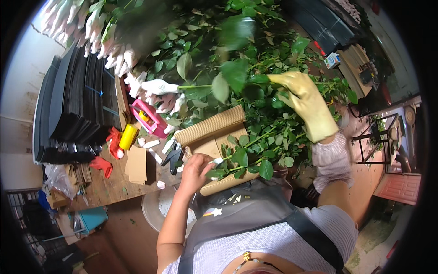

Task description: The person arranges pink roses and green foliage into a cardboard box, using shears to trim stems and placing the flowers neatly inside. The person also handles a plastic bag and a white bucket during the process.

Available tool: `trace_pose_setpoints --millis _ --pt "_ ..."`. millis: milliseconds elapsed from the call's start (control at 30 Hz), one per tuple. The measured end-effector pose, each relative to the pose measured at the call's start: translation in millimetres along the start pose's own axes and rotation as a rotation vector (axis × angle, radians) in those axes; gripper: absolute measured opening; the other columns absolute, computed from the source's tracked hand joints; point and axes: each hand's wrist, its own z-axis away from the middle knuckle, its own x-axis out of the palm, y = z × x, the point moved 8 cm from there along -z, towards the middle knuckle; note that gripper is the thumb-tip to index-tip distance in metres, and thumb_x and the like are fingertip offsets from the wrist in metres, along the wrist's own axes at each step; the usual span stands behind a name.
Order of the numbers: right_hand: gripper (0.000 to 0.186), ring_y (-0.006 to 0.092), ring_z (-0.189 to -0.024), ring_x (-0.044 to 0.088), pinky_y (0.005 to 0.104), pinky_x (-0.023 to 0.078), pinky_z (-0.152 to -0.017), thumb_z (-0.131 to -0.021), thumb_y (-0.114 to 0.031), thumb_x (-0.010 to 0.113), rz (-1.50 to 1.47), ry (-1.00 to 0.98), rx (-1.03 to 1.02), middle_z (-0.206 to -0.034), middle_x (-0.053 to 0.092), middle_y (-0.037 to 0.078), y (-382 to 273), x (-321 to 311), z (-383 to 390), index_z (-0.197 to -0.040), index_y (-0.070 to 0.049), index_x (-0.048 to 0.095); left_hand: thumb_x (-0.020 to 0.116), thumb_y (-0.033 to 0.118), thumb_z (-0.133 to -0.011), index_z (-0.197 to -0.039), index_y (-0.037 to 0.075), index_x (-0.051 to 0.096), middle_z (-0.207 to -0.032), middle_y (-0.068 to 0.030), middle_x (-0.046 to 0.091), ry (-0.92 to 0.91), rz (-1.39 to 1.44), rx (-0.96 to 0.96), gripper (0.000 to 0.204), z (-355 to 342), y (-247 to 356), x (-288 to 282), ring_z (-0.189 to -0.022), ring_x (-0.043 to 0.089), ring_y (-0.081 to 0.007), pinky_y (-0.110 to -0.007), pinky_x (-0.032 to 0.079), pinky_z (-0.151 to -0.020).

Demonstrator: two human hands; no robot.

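Note:
My bare left hand is closed on a leafy rose stem near its small white tip, over a folded corrugated cardboard sheet. My right hand, in a pale yellow rubber glove, is raised at the right, its fingers pinched on a rose stem that runs left to a white mesh-covered head. Part of that stem is hidden by blurred leaves. Dense green foliage lies behind both hands, with more white-netted heads at the upper left.
A wooden table holds black sheet stacks, a pink plastic holder, a yellow roll, red gloves and cardboard pieces. A teal bin stands below. A metal frame is at the right.

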Motion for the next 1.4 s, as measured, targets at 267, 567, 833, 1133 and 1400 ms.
trace_pose_setpoints --millis 267,567,833,1133,1400 --pt "0.041 0.0351 -0.083 0.069 0.0456 0.056 -0.07 -0.078 0.004 0.062 0.21 -0.367 0.002 -0.094 0.074 0.011 17 34 79 -0.113 -0.013 0.074 0.084 -0.001 -0.084 -0.143 0.007 0.04 -0.115 -0.007 0.063 0.051 0.414 -0.07 0.074 2 -36 12 -0.091 0.061 -0.0111 -0.027 0.056 -0.083" --pt "0.053 0.0324 -0.099 0.071 0.0439 0.057 -0.079 -0.065 0.009 0.058 -0.058 -0.339 -0.081 -0.11 0.075 0.009 38 33 101 -0.112 -0.011 0.075 0.089 -0.002 -0.077 -0.149 0.01 0.024 -0.135 -0.0143 0.053 0.13 0.587 -0.081 0.098 3 -55 11 -0.114 0.064 -0.0216 -0.035 0.058 -0.094" --pt "0.027 0.0278 -0.096 0.072 0.0398 0.059 -0.081 -0.079 -0.005 0.063 0.471 -0.493 0.148 -0.101 0.076 0.007 42 60 122 -0.1 -0.013 0.078 0.08 -0.007 -0.083 -0.135 0.007 0.063 -0.141 -0.0069 0.054 0.0 0.254 0.016 0.057 -2 -29 9 -0.12 0.062 -0.0187 -0.03 0.057 -0.094" --pt "0.014 0.0281 -0.078 0.072 0.0406 0.057 -0.072 -0.08 -0.011 0.065 0.694 -0.971 0.536 -0.084 0.075 0.011 41 78 133 -0.088 -0.009 0.077 0.082 0.002 -0.083 -0.133 0.007 0.069 -0.136 -0.0133 0.061 0.08 0.257 0.003 0.052 8 -40 10 -0.121 0.063 -0.0245 -0.035 0.055 -0.1" --pt "0.047 0.0175 -0.113 0.067 0.0343 0.055 -0.099 -0.096 -0.013 0.071 -0.679 -0.443 0.829 -0.128 0.07 0.012 135 26 119 -0.141 -0.007 0.06 0.084 0.006 -0.083 -0.131 0.007 0.07 -0.135 -0.0138 0.063 0.056 0.156 0.004 0.051 4 -18 5 -0.117 0.066 -0.0246 -0.034 0.056 -0.097"
